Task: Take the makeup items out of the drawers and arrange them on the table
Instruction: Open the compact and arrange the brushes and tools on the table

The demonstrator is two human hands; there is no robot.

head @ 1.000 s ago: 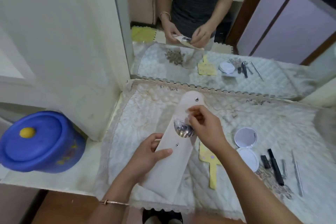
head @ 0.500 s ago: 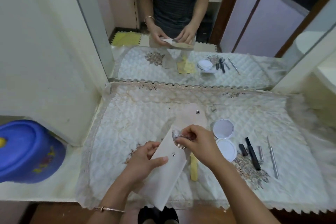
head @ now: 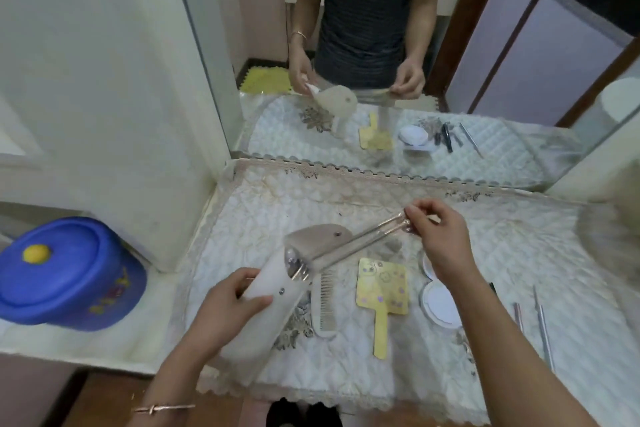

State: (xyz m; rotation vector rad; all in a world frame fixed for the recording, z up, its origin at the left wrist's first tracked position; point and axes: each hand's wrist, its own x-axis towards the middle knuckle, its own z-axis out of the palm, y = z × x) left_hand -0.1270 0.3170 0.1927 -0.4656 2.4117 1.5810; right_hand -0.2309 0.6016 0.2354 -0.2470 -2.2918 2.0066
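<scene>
My left hand (head: 228,303) grips a long white snap pouch (head: 273,291) with its flap open, held above the quilted table cover (head: 270,198). My right hand (head: 440,236) pinches the top of a clear plastic sleeve of brushes (head: 349,246), which stretches from the pouch's mouth up to the right. The metallic brush ends still sit at the pouch opening. On the cover below lie a white comb (head: 325,305), a yellow hand mirror (head: 381,291) and an open white compact (head: 438,298).
Thin metal tools (head: 542,326) lie at the right of the cover. A blue lidded tub (head: 65,274) stands on the low ledge at the left. A wall mirror (head: 398,62) rises behind the table and reflects it. A white wall panel borders the left side.
My right hand has drawn the clear sleeve of brushes out of the pouch, up and to the right. The comb has come into view beneath the pouch.
</scene>
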